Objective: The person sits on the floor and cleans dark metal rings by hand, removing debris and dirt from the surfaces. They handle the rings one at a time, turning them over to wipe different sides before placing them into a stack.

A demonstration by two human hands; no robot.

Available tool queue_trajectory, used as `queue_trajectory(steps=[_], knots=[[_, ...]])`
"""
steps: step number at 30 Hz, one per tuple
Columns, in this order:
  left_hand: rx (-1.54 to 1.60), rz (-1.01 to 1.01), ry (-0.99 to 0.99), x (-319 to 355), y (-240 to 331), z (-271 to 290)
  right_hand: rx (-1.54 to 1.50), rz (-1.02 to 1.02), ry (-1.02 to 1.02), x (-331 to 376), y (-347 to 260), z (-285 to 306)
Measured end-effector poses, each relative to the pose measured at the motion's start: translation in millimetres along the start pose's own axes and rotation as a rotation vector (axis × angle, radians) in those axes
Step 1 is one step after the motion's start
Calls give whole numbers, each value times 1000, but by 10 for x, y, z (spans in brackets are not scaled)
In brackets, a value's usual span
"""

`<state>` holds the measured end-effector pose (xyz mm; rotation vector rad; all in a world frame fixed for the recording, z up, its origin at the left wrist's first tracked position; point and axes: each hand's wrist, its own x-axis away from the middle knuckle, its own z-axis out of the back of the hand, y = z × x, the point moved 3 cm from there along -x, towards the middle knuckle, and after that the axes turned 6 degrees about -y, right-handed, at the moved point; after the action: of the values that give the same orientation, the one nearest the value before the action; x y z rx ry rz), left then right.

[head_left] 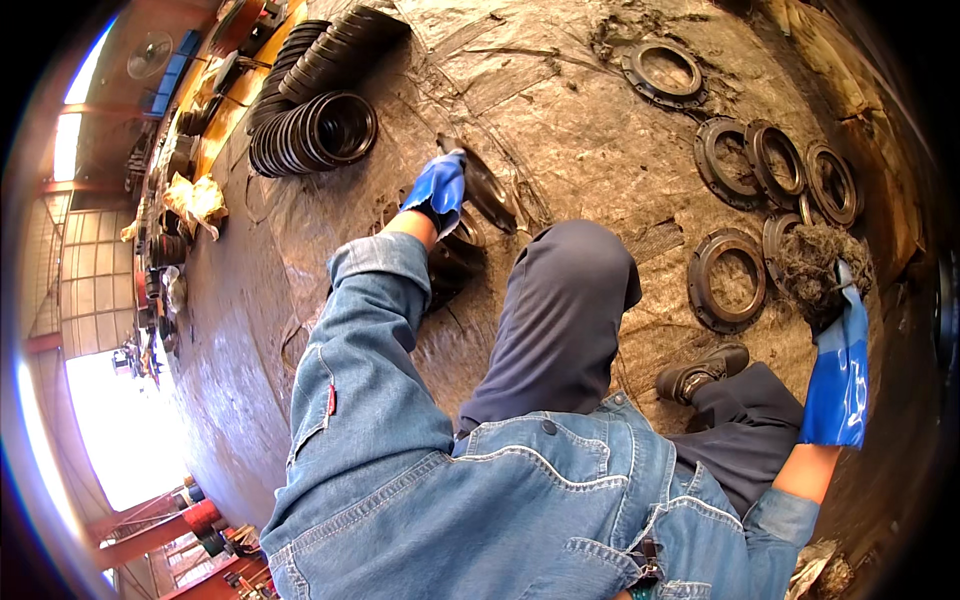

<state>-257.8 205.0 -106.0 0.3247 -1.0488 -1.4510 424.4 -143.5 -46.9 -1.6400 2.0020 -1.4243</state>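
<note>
My left hand (437,190), in a blue rubber glove, is closed on the edge of a dark ring (484,190) that stands tilted, seen nearly edge-on. Below that hand, partly hidden by my sleeve, are more dark round parts (460,258). Far to the right my right hand (846,345), also blue-gloved, is closed on a shaggy wad of dark, dirty fibres (825,265); most of its fingers are hidden. The wad covers part of a flanged ring (780,238) lying on the ground sheet.
Several flat flanged rings lie on the dirty brown ground sheet (590,130) at right, one (698,282) near my shoe (702,373). Rows of stacked black rings (300,138) stand at upper left. Beyond them runs a long bench (222,130) with parts on it. My bent knee (575,270) rises between my hands.
</note>
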Motion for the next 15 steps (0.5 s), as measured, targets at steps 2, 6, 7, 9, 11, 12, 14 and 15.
queue_trajectory(steps=[2, 6, 7, 9, 11, 12, 14, 15], knots=[[-11, 71, 58, 82, -120, -3, 23, -12, 16, 33, -46, 34], [-8, 218, 207, 479, -55, -55, 31, -45, -52, 89, -68, -50], [-49, 177, 191, 415, -175, -53, 15, -37, -65, 107, -65, -111], [-132, 107, 176, 380, -463, 10, -20, -29, -94, 143, -9, -295], [65, 117, 139, 347, -492, -4, 30, -18, 16, 153, -40, -391], [-40, 165, 127, 295, -450, -2, 32, -20, 13, 173, -57, -387], [-542, 236, 80, 273, -178, 7, 43, -6, 51, 192, -98, -372], [-722, 254, 88, 317, -55, 8, 49, 6, 87, 186, -110, -387]])
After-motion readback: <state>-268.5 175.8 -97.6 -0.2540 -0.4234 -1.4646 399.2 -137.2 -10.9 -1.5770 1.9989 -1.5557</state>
